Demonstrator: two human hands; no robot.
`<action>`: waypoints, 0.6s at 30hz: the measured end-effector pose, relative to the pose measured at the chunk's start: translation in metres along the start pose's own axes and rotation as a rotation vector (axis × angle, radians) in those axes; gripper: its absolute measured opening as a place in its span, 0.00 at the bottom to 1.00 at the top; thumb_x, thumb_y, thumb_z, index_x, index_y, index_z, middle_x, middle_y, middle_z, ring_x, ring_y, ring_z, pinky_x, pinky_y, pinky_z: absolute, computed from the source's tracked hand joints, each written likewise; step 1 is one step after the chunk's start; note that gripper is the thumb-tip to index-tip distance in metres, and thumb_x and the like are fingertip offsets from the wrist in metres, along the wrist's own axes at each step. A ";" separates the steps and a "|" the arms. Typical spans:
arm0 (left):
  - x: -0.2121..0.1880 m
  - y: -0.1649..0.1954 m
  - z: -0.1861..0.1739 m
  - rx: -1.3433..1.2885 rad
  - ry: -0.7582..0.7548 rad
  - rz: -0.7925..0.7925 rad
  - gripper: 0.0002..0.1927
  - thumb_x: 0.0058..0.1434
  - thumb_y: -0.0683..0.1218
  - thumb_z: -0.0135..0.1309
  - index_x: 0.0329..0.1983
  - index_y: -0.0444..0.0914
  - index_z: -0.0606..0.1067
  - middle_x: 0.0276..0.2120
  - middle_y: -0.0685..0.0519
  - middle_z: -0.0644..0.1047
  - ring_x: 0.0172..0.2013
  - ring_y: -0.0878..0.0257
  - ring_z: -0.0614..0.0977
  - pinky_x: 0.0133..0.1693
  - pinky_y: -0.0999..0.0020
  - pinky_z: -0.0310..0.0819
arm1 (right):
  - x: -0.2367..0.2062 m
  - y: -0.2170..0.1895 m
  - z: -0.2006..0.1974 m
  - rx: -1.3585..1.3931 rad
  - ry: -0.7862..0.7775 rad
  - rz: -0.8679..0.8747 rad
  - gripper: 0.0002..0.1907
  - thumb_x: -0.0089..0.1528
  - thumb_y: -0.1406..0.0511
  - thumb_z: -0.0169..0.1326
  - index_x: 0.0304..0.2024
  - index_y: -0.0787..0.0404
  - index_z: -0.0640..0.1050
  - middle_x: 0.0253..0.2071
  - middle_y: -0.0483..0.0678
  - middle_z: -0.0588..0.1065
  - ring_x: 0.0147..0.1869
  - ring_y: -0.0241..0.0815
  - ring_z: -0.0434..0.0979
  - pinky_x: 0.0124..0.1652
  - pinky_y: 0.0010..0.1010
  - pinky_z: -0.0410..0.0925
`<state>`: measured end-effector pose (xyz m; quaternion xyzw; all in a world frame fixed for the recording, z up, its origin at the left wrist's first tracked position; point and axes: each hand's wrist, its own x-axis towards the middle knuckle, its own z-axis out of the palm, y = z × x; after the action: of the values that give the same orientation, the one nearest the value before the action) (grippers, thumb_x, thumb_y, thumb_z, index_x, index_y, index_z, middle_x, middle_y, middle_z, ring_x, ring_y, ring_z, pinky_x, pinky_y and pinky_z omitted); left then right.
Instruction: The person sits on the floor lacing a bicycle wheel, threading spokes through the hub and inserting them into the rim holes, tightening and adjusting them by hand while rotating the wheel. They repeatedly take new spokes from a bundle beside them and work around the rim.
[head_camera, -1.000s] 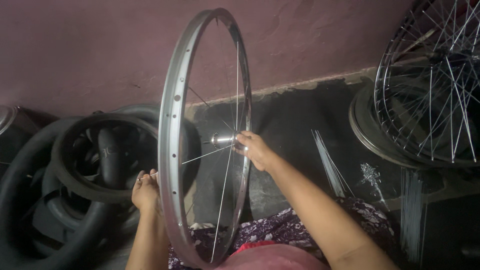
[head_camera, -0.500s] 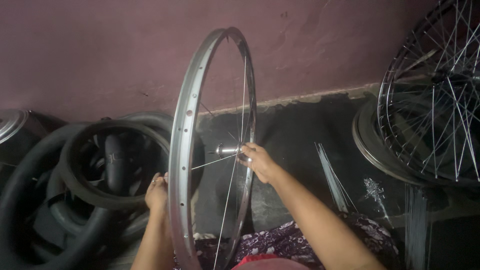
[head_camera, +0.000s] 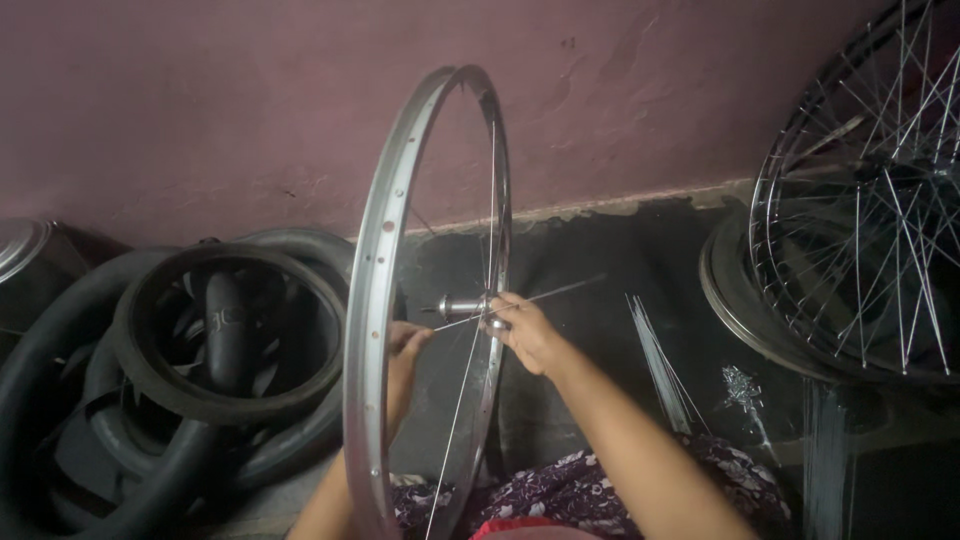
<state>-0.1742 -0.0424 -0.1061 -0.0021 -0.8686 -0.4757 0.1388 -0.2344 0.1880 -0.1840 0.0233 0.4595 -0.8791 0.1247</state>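
The right hand pinches the small silver metal hub at the middle of the upright silver bicycle rim, fingers closed on the hub's end where thin steel spokes meet. The left hand reaches from behind the rim, fingers curled toward the hub; its grip is hidden. Black rubber tyres lie left; loose spokes and a spoked wheel right.

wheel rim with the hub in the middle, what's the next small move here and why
Probably guide the loose spoke toward an open hole in the rim. The right hand is at the hub, the left hand steadies the rim, and only a few spokes are laced.
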 end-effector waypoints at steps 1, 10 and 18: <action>0.003 0.008 -0.001 0.130 0.047 0.212 0.21 0.52 0.47 0.69 0.48 0.39 0.80 0.47 0.46 0.80 0.50 0.52 0.80 0.52 0.56 0.74 | 0.000 -0.002 0.000 0.000 0.012 0.012 0.15 0.68 0.64 0.50 0.55 0.66 0.74 0.48 0.47 0.76 0.53 0.40 0.76 0.56 0.37 0.73; 0.057 0.020 0.044 0.518 -0.279 0.806 0.19 0.58 0.45 0.59 0.53 0.40 0.73 0.47 0.49 0.79 0.49 0.50 0.80 0.59 0.52 0.69 | -0.005 0.000 0.008 0.018 -0.033 0.008 0.15 0.68 0.65 0.49 0.55 0.65 0.74 0.46 0.46 0.77 0.50 0.39 0.77 0.53 0.35 0.71; 0.061 0.019 0.040 0.566 -0.363 0.698 0.11 0.58 0.46 0.55 0.44 0.46 0.79 0.42 0.52 0.82 0.44 0.49 0.83 0.45 0.55 0.77 | -0.021 -0.004 0.021 -0.092 0.106 0.009 0.23 0.65 0.65 0.53 0.63 0.55 0.67 0.50 0.39 0.75 0.53 0.31 0.75 0.53 0.32 0.68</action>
<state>-0.2397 -0.0072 -0.0958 -0.3386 -0.9215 -0.1377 0.1313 -0.2134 0.1770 -0.1651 0.0659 0.5053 -0.8540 0.1049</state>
